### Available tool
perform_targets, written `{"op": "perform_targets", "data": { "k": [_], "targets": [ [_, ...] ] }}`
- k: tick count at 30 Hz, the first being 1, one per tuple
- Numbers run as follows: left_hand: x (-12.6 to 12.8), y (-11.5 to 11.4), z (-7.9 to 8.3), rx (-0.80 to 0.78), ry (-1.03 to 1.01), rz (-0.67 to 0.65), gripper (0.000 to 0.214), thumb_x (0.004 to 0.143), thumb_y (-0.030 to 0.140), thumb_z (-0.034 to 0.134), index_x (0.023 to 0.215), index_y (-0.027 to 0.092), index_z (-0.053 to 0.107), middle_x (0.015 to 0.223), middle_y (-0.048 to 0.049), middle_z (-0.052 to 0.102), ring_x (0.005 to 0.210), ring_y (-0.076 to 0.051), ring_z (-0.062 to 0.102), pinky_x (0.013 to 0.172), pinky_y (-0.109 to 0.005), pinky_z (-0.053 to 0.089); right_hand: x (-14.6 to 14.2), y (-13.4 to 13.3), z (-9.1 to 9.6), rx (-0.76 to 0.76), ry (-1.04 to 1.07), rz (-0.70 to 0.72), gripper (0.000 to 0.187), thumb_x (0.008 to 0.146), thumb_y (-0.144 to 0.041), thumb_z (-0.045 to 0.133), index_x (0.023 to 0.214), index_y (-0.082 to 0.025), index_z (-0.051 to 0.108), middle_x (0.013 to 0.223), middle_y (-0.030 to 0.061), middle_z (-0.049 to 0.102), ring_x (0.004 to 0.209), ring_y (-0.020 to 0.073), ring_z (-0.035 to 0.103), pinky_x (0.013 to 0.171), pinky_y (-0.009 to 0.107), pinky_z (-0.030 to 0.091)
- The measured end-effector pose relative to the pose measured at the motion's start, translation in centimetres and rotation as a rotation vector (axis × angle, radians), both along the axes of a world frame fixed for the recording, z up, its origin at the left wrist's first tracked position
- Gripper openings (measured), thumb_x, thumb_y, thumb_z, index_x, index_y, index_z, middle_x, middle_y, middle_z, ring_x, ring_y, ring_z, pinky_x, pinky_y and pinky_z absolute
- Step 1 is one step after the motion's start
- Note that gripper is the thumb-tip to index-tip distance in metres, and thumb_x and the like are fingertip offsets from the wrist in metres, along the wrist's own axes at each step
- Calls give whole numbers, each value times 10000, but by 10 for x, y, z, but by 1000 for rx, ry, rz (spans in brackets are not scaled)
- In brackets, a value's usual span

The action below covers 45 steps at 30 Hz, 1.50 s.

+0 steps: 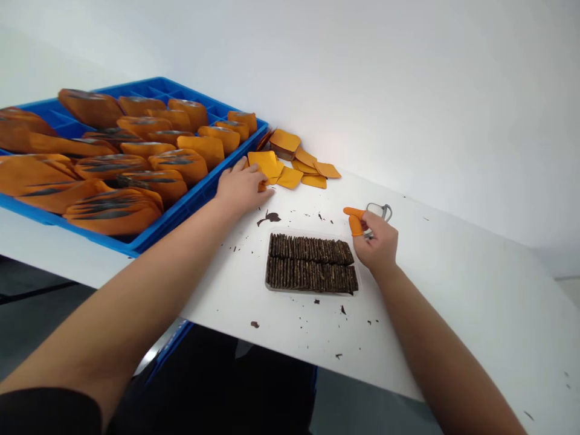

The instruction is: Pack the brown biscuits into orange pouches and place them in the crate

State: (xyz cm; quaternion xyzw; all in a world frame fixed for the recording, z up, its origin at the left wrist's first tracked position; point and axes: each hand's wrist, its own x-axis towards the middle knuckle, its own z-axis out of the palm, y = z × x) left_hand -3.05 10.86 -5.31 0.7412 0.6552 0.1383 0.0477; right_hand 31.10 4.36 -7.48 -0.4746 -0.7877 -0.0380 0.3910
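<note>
My left hand (240, 184) reaches forward beside the blue tray and rests its curled fingers on a loose orange square sheet (265, 164) from a small pile on the white table (453, 290). My right hand (375, 238), with orange finger cots on thumb and forefinger, is closed round a small metal tool (379, 211) with a looped end. Between the hands lies a clear shallow tray (310, 272) packed with two rows of thin dark brown pieces standing on edge.
A blue plastic tray (190, 202) at the left holds several fanned stacks of orange sheets (113, 202). More orange squares (312, 169) lie by the wall. Dark crumbs (268, 217) are scattered over the table. The table's near edge runs diagonally below the clear tray.
</note>
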Motion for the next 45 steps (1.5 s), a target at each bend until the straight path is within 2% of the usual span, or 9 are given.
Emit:
{"op": "perform_targets", "data": {
  "k": [4,9,15,20,27,34,37,41,45],
  "targets": [
    [10,3,5,21,24,43,427,1061,436,617,1351,130,685,1352,-171,732,1379,-334,642,1196,-574,490,6,4,-1,-9,31,-41,297,1085,-464,640,1171,-190,715,1071,47,742,870,135,694,814,323,647],
    [21,0,11,54,52,40,426,1059,337,643,1440,147,627,1269,-124,730,1282,-294,672,1179,-560,504,8,3,-3,-40,22,-70,300,1078,-463,652,1198,-195,715,1143,64,745,935,150,709,856,344,656],
    [17,1,-2,113,10,19,719,1038,454,623,1661,139,452,1685,-254,460,1604,-430,406,1287,-642,374,10,3,-10,-68,12,-113,316,1071,-463,662,1242,-200,708,1231,82,735,1021,175,717,913,378,659],
    [14,7,-13,97,-23,-4,522,1048,537,605,1361,131,703,1566,-206,612,1641,-388,375,1350,-679,257,16,7,-14,-68,54,-204,331,1062,-468,675,1241,-192,708,1230,80,734,1034,185,721,920,388,660],
    [13,7,-3,148,-96,-7,304,1080,418,636,1117,130,726,1120,-98,755,1150,-249,714,1136,-527,539,23,7,-11,-81,138,-300,360,1059,-469,682,1277,-183,696,1233,82,732,1037,190,725,919,398,661],
    [12,-11,17,420,-400,-110,263,1103,268,452,1112,169,695,1332,-159,743,1279,-315,672,1087,-474,532,15,2,-6,-109,230,-269,350,1056,-471,686,1257,-184,702,1248,84,730,1062,195,722,940,406,657],
    [17,-23,23,579,-622,-223,229,1094,335,506,1046,187,674,1326,-120,724,1238,-253,661,1058,-402,543,5,-2,6,-110,307,-203,362,1056,-495,679,1228,-179,714,1108,58,740,918,160,708,845,359,649],
    [34,-40,29,694,-983,-306,333,1097,489,554,928,207,610,939,-47,687,860,-151,646,787,-295,565,-18,-4,43,-141,409,12,478,1031,-605,654,1346,-252,719,994,43,741,707,136,628,677,344,613],
    [53,-61,36,654,-1300,-355,423,1105,601,540,920,220,527,737,27,597,598,-90,593,575,-218,521,-52,-2,90,-204,429,315,585,1010,-740,592,1400,-317,702,1083,49,761,837,180,690,730,388,623]
  ]
}}
